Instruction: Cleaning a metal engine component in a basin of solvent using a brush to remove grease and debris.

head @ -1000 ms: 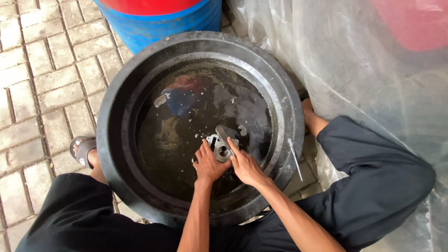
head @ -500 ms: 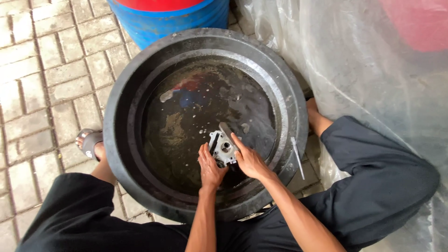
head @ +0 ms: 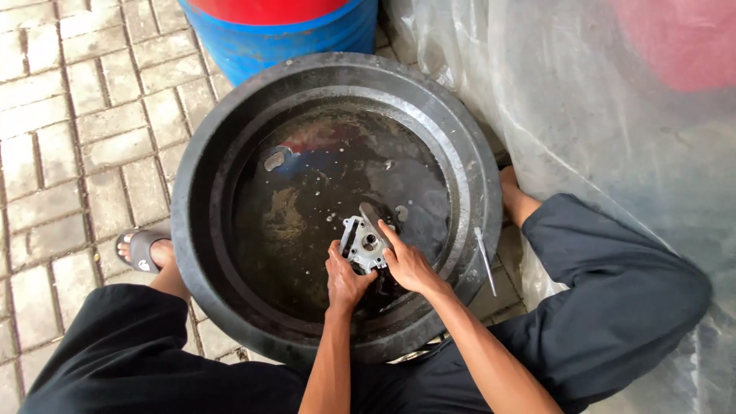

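Gripping a small grey cast-metal engine part [head: 363, 244] over the wide black round basin [head: 192, 230] of dark liquid, both hands look mid-wash. Left hand [head: 345, 280] fingers clasp its lower edge; right hand [head: 408, 264] fingers press its side.

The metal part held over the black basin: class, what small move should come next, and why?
Probably a dip back into the dark liquid. Both hands, left hand and right hand, grip the grey metal part just above the liquid's surface in the black basin, and the right fingers lie across the part as if rubbing it, so rinsing seems likely.
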